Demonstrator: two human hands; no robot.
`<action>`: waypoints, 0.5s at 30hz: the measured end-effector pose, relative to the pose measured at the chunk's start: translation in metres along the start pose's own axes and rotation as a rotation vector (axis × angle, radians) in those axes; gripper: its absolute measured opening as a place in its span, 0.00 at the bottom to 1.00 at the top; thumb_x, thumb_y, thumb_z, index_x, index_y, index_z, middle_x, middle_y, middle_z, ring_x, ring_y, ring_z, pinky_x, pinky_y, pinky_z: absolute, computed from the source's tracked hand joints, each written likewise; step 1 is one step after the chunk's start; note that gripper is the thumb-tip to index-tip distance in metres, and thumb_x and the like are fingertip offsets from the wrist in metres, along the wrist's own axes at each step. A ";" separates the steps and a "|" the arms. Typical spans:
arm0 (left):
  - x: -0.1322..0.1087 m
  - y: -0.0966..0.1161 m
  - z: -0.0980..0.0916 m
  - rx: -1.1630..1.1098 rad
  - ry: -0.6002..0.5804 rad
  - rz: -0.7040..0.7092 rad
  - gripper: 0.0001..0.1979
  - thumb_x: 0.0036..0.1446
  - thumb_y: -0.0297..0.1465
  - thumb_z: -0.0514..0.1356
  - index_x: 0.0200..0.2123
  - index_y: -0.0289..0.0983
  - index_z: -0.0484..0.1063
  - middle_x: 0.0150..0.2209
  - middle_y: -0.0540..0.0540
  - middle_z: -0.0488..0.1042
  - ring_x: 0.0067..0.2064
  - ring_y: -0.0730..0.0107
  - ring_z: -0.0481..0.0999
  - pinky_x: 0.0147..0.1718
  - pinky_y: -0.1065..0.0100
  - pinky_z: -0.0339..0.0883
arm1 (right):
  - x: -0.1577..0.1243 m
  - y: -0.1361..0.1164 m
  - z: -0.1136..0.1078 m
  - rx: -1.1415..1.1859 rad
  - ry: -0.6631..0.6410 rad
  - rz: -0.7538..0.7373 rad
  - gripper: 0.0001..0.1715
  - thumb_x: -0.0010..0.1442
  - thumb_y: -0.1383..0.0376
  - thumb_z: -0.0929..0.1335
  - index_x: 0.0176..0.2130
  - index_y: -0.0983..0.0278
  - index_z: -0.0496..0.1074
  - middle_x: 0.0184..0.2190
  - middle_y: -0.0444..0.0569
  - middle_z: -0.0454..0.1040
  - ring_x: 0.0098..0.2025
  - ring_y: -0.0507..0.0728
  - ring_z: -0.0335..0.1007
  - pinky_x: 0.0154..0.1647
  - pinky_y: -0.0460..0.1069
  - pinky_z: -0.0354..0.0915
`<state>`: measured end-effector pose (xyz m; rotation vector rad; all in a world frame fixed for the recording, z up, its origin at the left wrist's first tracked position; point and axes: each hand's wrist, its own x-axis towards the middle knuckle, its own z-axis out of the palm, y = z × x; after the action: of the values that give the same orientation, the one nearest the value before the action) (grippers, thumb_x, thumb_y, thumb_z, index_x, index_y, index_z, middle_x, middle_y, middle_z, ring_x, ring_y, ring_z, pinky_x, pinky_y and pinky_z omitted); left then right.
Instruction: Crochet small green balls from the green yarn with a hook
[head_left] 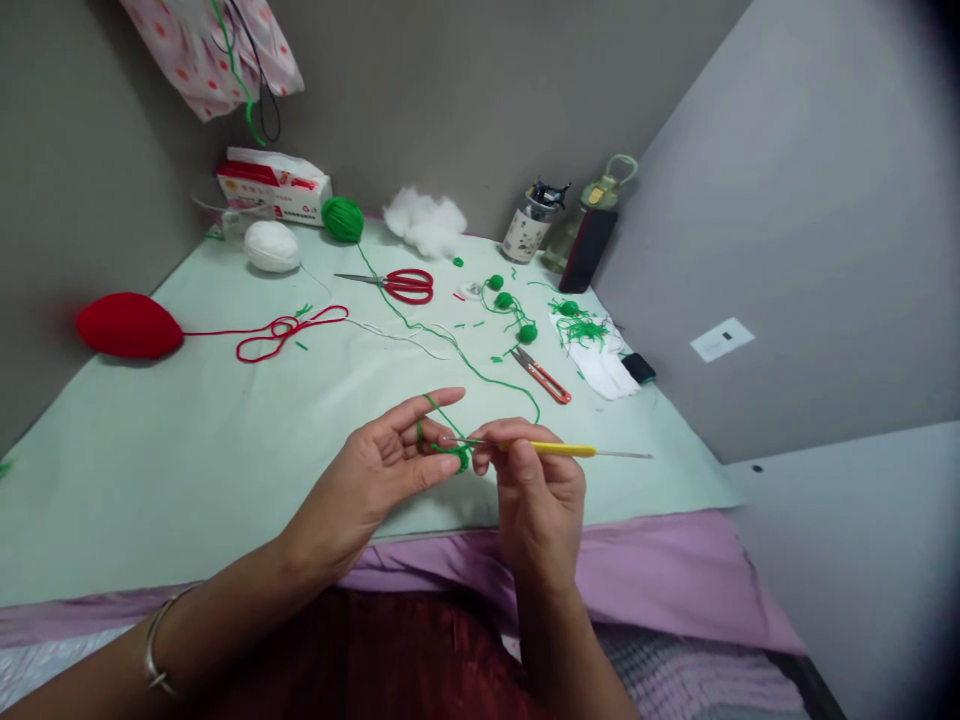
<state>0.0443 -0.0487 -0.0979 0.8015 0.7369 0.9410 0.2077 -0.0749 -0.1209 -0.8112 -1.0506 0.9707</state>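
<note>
My left hand point(397, 450) pinches a small piece of green crochet work point(460, 458) between thumb and fingers. Green yarn point(444, 412) runs over its raised index finger and loops round a lower finger. In my right hand point(534, 470) is a yellow-handled crochet hook point(564, 448), held like a pen, its metal tip at the green piece. The hook's thin back end sticks out to the right. From the table's back, a green yarn ball point(343, 219) trails a strand across the cloth toward my hands.
Red-handled scissors point(409, 286) and orange thread snips point(541, 375) lie beyond my hands. Small green crocheted balls point(504, 300) sit nearby. Red yarn point(129, 326), white yarn point(271, 246), stuffing point(425, 222), a tissue pack point(274, 187), a pen holder point(526, 228) and a phone point(589, 250) stand farther out.
</note>
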 end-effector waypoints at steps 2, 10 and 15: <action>0.000 0.000 0.000 0.011 0.001 0.008 0.25 0.54 0.28 0.74 0.55 0.49 0.81 0.37 0.52 0.76 0.41 0.73 0.74 0.48 0.70 0.68 | 0.001 -0.002 0.001 0.037 0.006 0.010 0.11 0.71 0.62 0.69 0.41 0.59 0.82 0.36 0.46 0.80 0.33 0.51 0.74 0.36 0.48 0.70; -0.005 0.002 -0.001 0.090 0.021 0.019 0.21 0.56 0.31 0.72 0.53 0.48 0.82 0.37 0.51 0.74 0.41 0.72 0.72 0.46 0.71 0.67 | -0.001 -0.010 -0.001 -0.041 -0.016 -0.054 0.13 0.74 0.63 0.65 0.40 0.61 0.78 0.35 0.47 0.81 0.32 0.52 0.75 0.35 0.50 0.72; -0.006 0.004 0.000 0.171 0.045 0.053 0.22 0.56 0.31 0.72 0.54 0.47 0.81 0.36 0.51 0.74 0.41 0.70 0.73 0.44 0.70 0.69 | -0.006 -0.015 -0.001 -0.243 -0.044 -0.224 0.13 0.73 0.66 0.64 0.43 0.60 0.78 0.37 0.48 0.81 0.34 0.54 0.74 0.36 0.52 0.72</action>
<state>0.0400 -0.0522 -0.0934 0.9559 0.8472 0.9545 0.2107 -0.0861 -0.1100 -0.8519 -1.2850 0.6813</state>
